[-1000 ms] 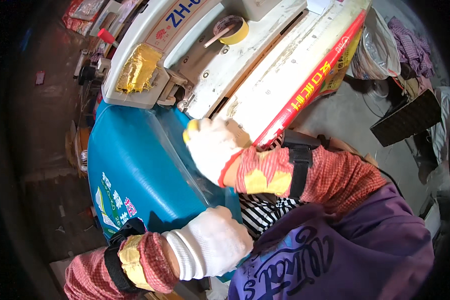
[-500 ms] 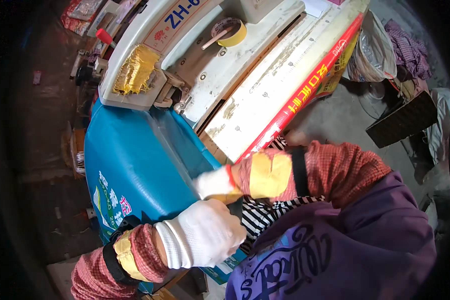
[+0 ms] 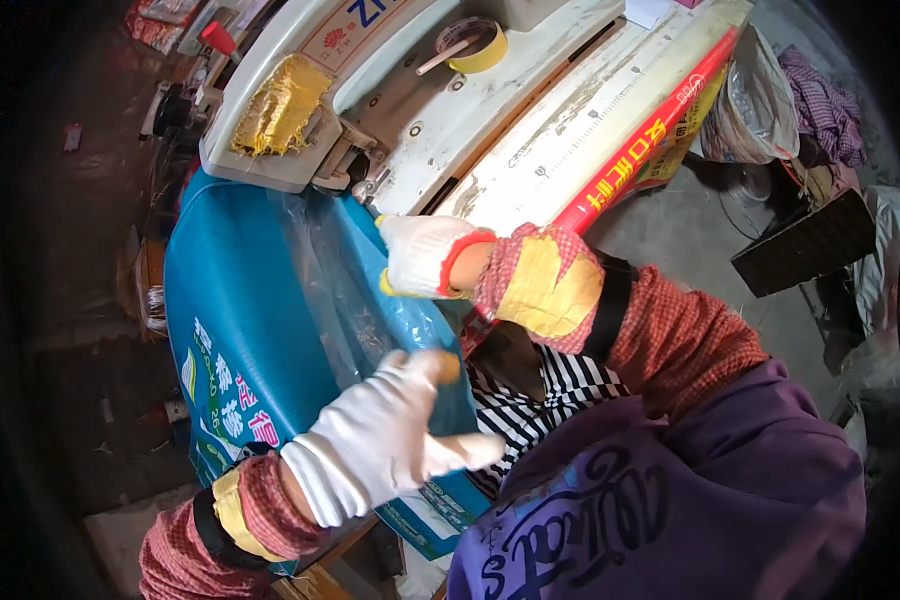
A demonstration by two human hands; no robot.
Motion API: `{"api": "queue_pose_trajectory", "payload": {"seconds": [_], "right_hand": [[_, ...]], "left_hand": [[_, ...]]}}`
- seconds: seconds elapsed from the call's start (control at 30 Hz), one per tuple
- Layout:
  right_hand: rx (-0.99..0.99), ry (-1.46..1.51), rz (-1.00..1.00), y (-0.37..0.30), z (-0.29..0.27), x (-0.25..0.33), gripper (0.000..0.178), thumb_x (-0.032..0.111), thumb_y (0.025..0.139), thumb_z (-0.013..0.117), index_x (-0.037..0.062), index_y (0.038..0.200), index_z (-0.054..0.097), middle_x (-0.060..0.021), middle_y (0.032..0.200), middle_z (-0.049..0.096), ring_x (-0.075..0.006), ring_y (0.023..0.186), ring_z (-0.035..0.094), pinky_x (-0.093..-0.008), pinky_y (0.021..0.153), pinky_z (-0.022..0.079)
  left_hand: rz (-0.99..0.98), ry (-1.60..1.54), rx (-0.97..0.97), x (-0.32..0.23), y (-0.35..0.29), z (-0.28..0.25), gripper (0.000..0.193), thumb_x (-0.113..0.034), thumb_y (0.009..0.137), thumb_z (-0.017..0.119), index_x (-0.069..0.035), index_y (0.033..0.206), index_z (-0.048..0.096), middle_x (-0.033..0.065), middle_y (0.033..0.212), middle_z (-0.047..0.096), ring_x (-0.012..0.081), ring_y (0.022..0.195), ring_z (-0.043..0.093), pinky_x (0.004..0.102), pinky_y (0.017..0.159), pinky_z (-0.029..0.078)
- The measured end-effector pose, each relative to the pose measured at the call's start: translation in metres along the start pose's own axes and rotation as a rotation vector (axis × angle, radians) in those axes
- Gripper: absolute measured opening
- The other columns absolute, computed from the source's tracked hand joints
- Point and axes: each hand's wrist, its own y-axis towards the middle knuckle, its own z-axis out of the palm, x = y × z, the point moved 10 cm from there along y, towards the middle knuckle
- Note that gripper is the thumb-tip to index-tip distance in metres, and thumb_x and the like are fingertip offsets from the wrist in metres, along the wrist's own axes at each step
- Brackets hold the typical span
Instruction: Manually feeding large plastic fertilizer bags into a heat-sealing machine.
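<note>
At nine o'clock: glossy teal bag (image 3: 232,260), printed toward seven o'clock, with crumpled clear film (image 3: 342,290) along its three-o'clock side. Overlapping it, at seven o'clock: white-gloved left hand (image 3: 365,432), spread, bag toward eleven. Farther right, near centre: right hand (image 3: 425,255), curled, bag toward nine; whether pinching anything, cannot tell.

Fingertips (image 3: 449,367) of the left hand (image 3: 370,432) blur, and the upper edge cuts off the white machine (image 3: 450,120).

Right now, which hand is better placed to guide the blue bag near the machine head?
Probably the right hand: it is nearer the machine head; the left hand is spread farther away over the blue bag.
</note>
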Motion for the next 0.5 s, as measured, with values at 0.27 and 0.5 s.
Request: {"api": "queue_pose_trajectory", "payload": {"seconds": [0.27,0.5], "right_hand": [[-0.102,0.076,-0.012,-0.001,0.007,0.0,0.039,0.011,0.072,0.051,0.0011,0.11,0.051,-0.0206,0.086,0.062,-0.0361,0.078,0.062,-0.0419,0.067,0.049],[-0.1,-0.039,0.043,-0.001,0.015,0.005,0.053,0.027,0.075,0.061,-0.004,0.114,0.044,-0.0224,0.089,0.062,-0.035,0.082,0.062,-0.0406,0.07,0.05]], "left_hand": [[-0.261,-0.57,0.175,0.031,-0.01,0.033,0.082,-0.055,0.072,0.066,0.002,0.125,0.038,0.0226,0.106,0.056,0.0265,0.105,0.052,0.0315,0.09,0.039],[-0.28,-0.328,0.409,0.011,-0.013,0.037,0.053,-0.055,0.076,0.059,-0.003,0.071,0.057,0.0078,0.06,0.052,0.0186,0.062,0.054,0.0325,0.062,0.043]]}}
